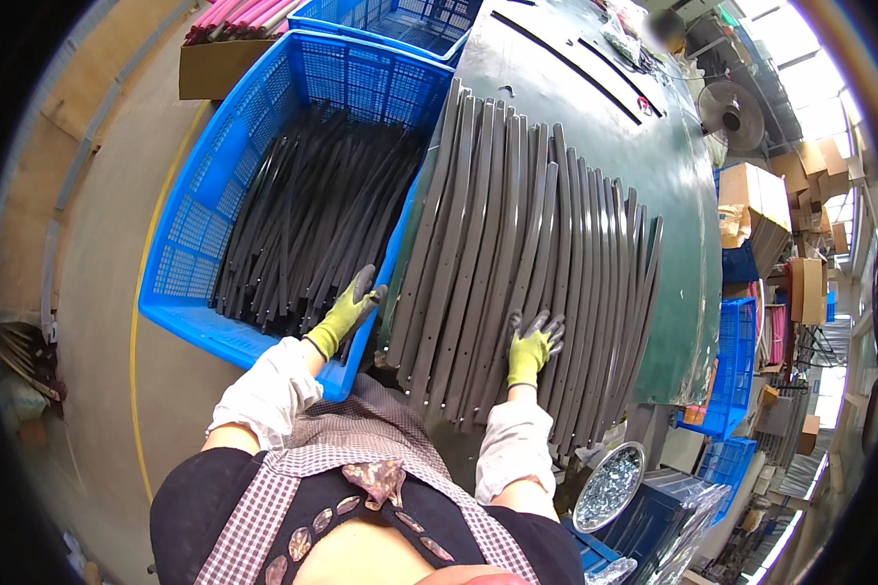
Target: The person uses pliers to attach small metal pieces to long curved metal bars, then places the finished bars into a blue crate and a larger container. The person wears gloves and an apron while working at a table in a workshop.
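Both hands wear yellow-green gloves with grey fingertips. My left hand [346, 310] is at the right wall of a blue plastic crate [180, 244], its fingers apart and holding nothing. Inside the crate lies a loose heap of long dark strips [312, 214], small holes showing near some ends. To the right, a row of similar dark grey strips [468, 263] lies side by side on a green-topped table [688, 322], their near ends jutting past its edge. My right hand [534, 351] rests on that row, palm down, fingers spread.
Another blue crate [376, 21] stands behind the first, beside a cardboard box [215, 68] of pink tubes [239, 19]. Thin black strips [566, 66] lie at the table's far end. A round dish of small shiny pieces [610, 487] is near my right arm. A fan [732, 114] stands beyond.
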`<state>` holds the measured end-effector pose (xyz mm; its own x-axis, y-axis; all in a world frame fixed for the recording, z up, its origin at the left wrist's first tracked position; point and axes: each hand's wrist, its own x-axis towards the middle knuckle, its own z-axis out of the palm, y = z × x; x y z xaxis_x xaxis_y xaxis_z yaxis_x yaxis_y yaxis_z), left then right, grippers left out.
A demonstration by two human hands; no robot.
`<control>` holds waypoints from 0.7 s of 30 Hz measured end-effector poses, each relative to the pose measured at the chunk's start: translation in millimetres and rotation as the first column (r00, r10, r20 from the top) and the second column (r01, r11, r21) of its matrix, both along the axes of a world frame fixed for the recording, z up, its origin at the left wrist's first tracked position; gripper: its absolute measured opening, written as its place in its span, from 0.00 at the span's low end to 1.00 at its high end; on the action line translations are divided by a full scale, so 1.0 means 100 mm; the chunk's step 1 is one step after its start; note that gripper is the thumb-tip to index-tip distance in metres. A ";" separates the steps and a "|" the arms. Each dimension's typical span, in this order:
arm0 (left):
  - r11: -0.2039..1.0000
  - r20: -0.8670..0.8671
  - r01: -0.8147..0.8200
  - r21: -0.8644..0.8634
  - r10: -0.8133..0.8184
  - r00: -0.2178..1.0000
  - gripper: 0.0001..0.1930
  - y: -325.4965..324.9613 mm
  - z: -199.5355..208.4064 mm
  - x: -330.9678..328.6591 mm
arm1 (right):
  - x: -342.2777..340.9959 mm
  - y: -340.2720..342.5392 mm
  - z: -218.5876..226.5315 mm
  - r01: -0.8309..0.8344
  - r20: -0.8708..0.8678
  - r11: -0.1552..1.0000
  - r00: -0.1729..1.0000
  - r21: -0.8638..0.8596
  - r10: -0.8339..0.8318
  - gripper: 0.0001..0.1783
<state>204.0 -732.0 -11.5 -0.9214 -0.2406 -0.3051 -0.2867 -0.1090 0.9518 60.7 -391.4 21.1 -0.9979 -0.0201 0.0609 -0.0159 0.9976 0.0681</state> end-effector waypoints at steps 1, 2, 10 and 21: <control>0.999 0.020 -0.029 0.036 0.028 0.999 0.45 -0.03 -0.15 -0.07 | 0.08 -0.05 0.00 0.014 0.045 0.993 0.999 -0.113 -0.009 0.45; 0.996 0.042 -0.053 0.073 0.050 0.998 0.47 -0.04 -0.27 -0.14 | 0.20 -0.16 0.07 -0.008 0.071 0.992 0.997 -0.124 0.017 0.45; 0.944 -0.051 0.145 0.295 -0.136 0.989 0.33 0.03 -0.20 -0.65 | 0.11 -0.21 0.18 0.029 0.116 0.980 0.993 -0.195 -0.006 0.55; 0.897 0.309 0.114 0.426 -0.263 0.914 0.38 -0.32 0.33 -1.02 | 0.18 -0.66 0.20 0.411 0.343 0.852 0.890 -0.324 -0.299 0.56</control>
<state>102.1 -764.2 21.8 -0.7508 0.1343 -0.6467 -0.6450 -0.3600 0.6741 79.1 -457.3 40.9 -0.9088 0.3071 -0.2824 0.3822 0.8841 -0.2687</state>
